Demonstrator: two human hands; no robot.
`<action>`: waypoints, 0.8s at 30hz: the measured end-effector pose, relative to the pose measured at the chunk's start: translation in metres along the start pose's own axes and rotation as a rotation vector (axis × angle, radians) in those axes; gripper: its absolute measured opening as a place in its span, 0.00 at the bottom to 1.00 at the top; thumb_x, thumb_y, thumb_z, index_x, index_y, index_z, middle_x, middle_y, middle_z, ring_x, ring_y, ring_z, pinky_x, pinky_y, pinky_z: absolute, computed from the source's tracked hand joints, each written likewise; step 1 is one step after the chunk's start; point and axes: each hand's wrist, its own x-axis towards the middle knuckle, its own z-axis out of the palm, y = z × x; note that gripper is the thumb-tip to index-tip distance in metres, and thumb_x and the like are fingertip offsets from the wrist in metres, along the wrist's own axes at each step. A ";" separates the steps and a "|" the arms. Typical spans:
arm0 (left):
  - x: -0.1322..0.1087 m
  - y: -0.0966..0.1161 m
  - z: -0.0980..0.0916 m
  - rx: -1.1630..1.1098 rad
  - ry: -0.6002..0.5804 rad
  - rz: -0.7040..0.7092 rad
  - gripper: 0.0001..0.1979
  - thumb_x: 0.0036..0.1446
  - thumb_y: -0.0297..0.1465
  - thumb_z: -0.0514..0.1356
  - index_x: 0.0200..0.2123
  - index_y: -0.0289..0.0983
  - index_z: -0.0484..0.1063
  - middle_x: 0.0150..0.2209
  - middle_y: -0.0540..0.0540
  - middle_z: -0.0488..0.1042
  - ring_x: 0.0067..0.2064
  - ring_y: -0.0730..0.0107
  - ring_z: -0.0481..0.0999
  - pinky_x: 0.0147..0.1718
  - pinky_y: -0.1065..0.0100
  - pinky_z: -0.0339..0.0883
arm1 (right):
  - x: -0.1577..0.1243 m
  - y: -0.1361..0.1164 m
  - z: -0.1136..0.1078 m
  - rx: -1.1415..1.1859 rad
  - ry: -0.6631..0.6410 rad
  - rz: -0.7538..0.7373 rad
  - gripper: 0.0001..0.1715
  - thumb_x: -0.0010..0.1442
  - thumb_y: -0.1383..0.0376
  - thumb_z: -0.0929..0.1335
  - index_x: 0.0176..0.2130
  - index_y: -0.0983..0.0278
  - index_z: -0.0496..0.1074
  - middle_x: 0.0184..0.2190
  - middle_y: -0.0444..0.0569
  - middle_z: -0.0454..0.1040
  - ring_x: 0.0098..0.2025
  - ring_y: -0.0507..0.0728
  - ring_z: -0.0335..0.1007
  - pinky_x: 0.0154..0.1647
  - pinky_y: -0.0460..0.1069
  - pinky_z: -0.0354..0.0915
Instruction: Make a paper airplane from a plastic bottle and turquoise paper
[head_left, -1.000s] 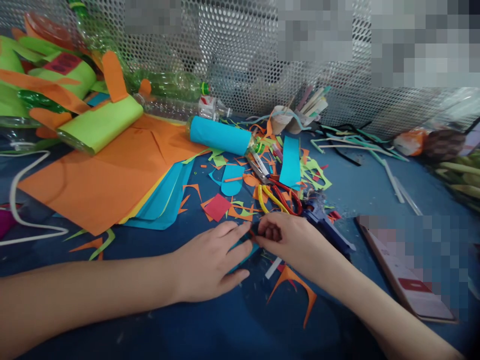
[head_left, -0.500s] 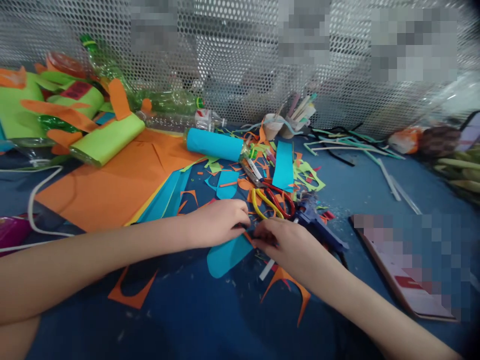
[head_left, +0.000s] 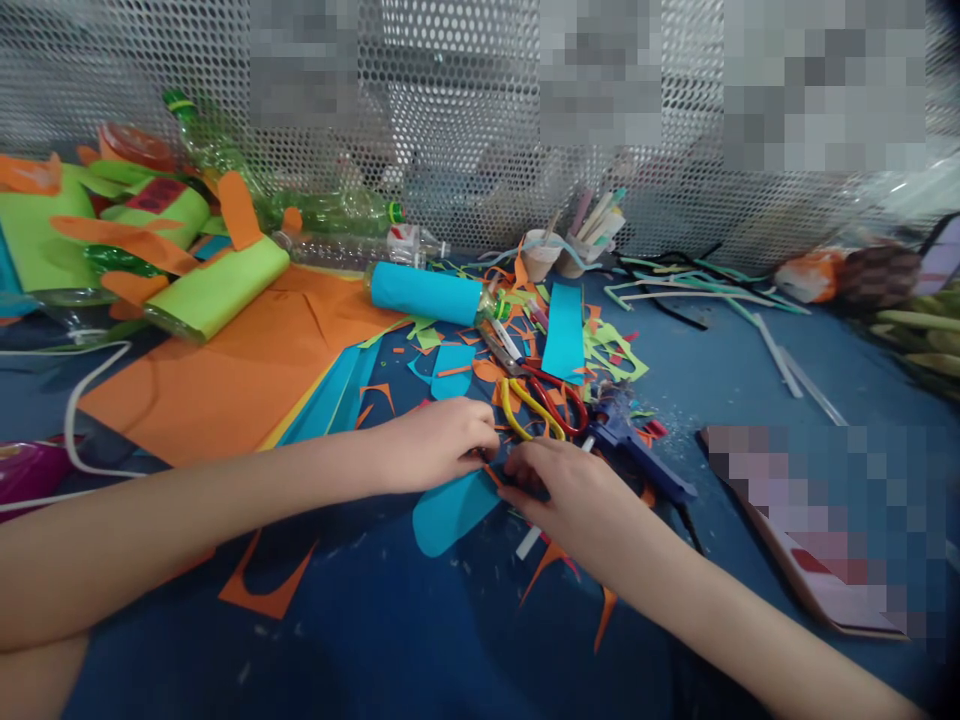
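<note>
A blue paper piece with a rounded end (head_left: 454,515) lies on the table below my hands. A thin orange paper strip (head_left: 492,476) crosses its upper right end. My left hand (head_left: 448,445) curls its fingers down over the top edge of the blue piece; the fingertips are partly hidden. From the right, my right hand (head_left: 559,482) pinches at the strip's end with thumb and fingers. Just beyond my right hand lie scissors with yellow handles (head_left: 529,408), red-handled scissors (head_left: 566,405) and a blue glue gun (head_left: 637,445).
A bottle wrapped in blue paper (head_left: 426,292) lies behind the scraps. Orange sheets (head_left: 217,370) and a green-wrapped bottle (head_left: 225,285) are at left. Cups of sticks (head_left: 540,257) stand by the perforated metal screen (head_left: 450,130). A flat tablet-like object (head_left: 795,540) lies at right.
Both hands stay at the blue piece and orange strip, with only slight finger movement. My right hand and forearm have shifted a little, covering more of the orange scrap beneath. The view has moved slightly.
</note>
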 end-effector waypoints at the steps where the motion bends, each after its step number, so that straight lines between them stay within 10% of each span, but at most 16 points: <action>1: 0.000 0.000 0.000 0.005 0.002 0.005 0.04 0.55 0.24 0.58 0.32 0.34 0.73 0.35 0.45 0.70 0.40 0.66 0.71 0.39 0.65 0.65 | -0.001 0.000 0.001 -0.002 0.006 -0.004 0.02 0.56 0.68 0.67 0.31 0.65 0.70 0.31 0.49 0.73 0.34 0.57 0.71 0.33 0.49 0.62; 24: -0.042 -0.011 0.011 -0.215 0.316 -0.043 0.07 0.60 0.28 0.54 0.39 0.35 0.71 0.39 0.45 0.71 0.43 0.70 0.69 0.45 0.66 0.63 | 0.008 0.001 0.019 0.266 0.320 -0.308 0.10 0.62 0.69 0.62 0.40 0.61 0.71 0.37 0.48 0.76 0.39 0.54 0.73 0.41 0.49 0.69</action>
